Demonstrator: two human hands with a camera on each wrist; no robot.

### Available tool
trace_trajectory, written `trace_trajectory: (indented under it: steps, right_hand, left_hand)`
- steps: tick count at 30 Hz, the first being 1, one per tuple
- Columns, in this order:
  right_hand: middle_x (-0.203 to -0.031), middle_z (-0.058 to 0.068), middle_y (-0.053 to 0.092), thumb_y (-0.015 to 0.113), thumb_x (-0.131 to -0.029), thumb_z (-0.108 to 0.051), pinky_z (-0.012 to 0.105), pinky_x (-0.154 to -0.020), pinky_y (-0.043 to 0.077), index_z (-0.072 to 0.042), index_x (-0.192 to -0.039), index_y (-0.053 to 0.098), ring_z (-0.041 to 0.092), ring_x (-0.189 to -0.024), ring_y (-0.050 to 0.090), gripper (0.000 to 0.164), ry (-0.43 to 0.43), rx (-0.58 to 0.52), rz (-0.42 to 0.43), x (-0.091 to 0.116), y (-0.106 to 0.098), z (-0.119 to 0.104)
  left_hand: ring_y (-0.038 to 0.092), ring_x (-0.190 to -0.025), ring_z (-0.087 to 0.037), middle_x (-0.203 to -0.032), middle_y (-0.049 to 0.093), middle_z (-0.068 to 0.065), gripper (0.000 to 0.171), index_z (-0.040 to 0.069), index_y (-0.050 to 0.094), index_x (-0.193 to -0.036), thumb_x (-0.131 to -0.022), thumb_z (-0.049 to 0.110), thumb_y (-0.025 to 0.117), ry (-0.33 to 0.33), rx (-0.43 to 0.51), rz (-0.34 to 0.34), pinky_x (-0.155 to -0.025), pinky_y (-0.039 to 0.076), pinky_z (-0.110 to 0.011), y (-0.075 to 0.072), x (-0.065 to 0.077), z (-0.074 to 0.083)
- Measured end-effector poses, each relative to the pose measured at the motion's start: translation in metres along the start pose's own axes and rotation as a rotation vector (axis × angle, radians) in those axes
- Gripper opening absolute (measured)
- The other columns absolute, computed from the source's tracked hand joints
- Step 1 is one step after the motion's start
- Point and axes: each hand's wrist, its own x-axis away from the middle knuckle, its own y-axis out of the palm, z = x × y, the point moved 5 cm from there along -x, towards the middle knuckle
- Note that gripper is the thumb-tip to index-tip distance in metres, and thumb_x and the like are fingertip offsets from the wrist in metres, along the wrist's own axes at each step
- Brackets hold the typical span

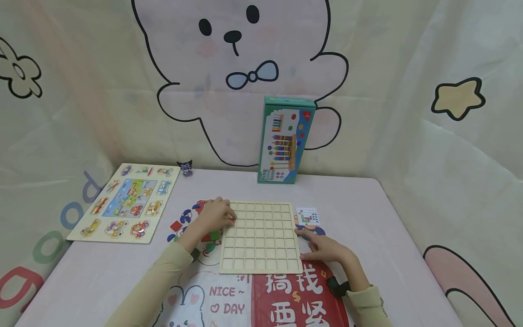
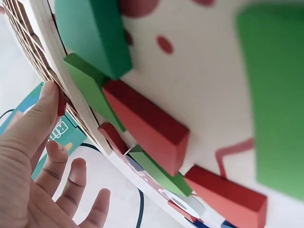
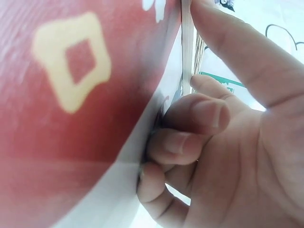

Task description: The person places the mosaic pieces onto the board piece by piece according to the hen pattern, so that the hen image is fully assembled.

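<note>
A pale wooden grid board [image 1: 261, 237] lies flat in the middle of the table, its squares bare. Over its left edge, my left hand [image 1: 213, 216] pinches a small red block [image 2: 62, 102], most of which the thumb hides. To the left of the board are loose coloured pieces, among them a red block [image 2: 147, 126] and a green block [image 2: 161, 173] in the left wrist view. My right hand [image 1: 328, 249] rests at the board's right side, thumb and index finger touching its edge. The other fingers bend loosely below, holding nothing in the right wrist view.
A small pattern card [image 1: 308, 216] lies right of the board. A vehicle puzzle board [image 1: 90, 213] is at the left, near a small dark figurine [image 1: 186, 168]. At the back stands a green ring-game box [image 1: 286, 145]. A printed red and white mat [image 1: 226, 313] lies in front.
</note>
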Motion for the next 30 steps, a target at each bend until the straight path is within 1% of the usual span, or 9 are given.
trace_trajectory:
  steps: [3, 7, 11, 15, 22, 26, 30]
  right_hand:
    - [-0.061, -0.002, 0.042, 0.071, -0.077, -0.039, 0.022, -0.05, 0.034, -0.019, -0.142, 0.037, 0.009, -0.052, 0.035, 0.075, -0.004, -0.001, 0.0, 0.0, -0.0003, -0.0006]
    - [-0.062, -0.001, 0.042, 0.071, -0.077, -0.039, 0.022, -0.05, 0.036, -0.02, -0.141, 0.037, 0.009, -0.052, 0.036, 0.075, -0.008, -0.008, 0.001, 0.0001, -0.0004, -0.0008]
    - [-0.062, -0.002, 0.043, 0.071, -0.077, -0.039, 0.021, -0.049, 0.036, -0.021, -0.141, 0.037, 0.009, -0.051, 0.037, 0.075, -0.004, -0.009, 0.002, -0.0002, -0.0003, 0.0]
    - [-0.062, -0.001, 0.042, 0.072, -0.076, -0.04, 0.022, -0.05, 0.036, -0.021, -0.141, 0.037, 0.009, -0.052, 0.037, 0.076, 0.001, -0.002, 0.003, -0.0007, -0.0008, 0.0007]
    - [-0.062, -0.002, 0.042, 0.071, -0.077, -0.041, 0.022, -0.05, 0.036, -0.02, -0.142, 0.037, 0.009, -0.052, 0.036, 0.076, 0.006, -0.005, -0.001, -0.0001, 0.0, 0.001]
    - [-0.061, -0.002, 0.04, 0.071, -0.077, -0.041, 0.022, -0.05, 0.036, -0.02, -0.141, 0.037, 0.008, -0.051, 0.035, 0.076, 0.01, -0.016, -0.002, 0.0006, 0.0001, 0.0009]
    - [-0.061, -0.003, 0.042, 0.071, -0.077, -0.041, 0.021, -0.049, 0.035, -0.02, -0.141, 0.038, 0.008, -0.05, 0.036, 0.075, 0.002, -0.021, 0.0, 0.0, 0.0006, 0.0011]
  left_hand:
    - [0.041, -0.077, -0.013, -0.079, 0.055, 0.009, 0.019, 0.023, 0.075, -0.091, -0.074, 0.033, 0.075, 0.004, -0.018, -0.004, -0.077, 0.039, -0.041, 0.0007, 0.0002, 0.0005]
    - [0.042, -0.078, -0.013, -0.082, 0.057, 0.008, 0.023, 0.023, 0.074, -0.093, -0.073, 0.034, 0.076, -0.012, -0.026, 0.007, -0.075, 0.039, -0.04, -0.0004, 0.0016, -0.0021]
    - [0.045, -0.08, -0.015, -0.081, 0.057, 0.007, 0.013, 0.023, 0.073, -0.083, -0.074, 0.032, 0.076, -0.036, -0.027, 0.031, -0.08, 0.041, -0.044, -0.0038, 0.0043, -0.005]
    - [0.045, -0.079, -0.016, -0.078, 0.055, 0.007, 0.009, 0.023, 0.071, -0.074, -0.074, 0.03, 0.076, -0.033, -0.017, 0.039, -0.078, 0.041, -0.044, -0.0048, 0.0052, -0.0056]
    - [0.043, -0.078, -0.014, -0.076, 0.052, 0.009, 0.007, 0.023, 0.071, -0.073, -0.076, 0.029, 0.074, -0.038, -0.007, 0.012, -0.077, 0.04, -0.041, 0.0006, 0.0021, -0.0065]
    - [0.043, -0.077, -0.014, -0.075, 0.052, 0.009, 0.008, 0.023, 0.071, -0.072, -0.076, 0.029, 0.075, -0.043, 0.003, 0.013, -0.076, 0.039, -0.042, 0.0, 0.0025, -0.0059]
    - [0.044, -0.076, -0.014, -0.075, 0.053, 0.009, 0.008, 0.025, 0.07, -0.072, -0.076, 0.03, 0.074, -0.045, 0.004, 0.025, -0.081, 0.039, -0.046, -0.0026, 0.0057, -0.0064]
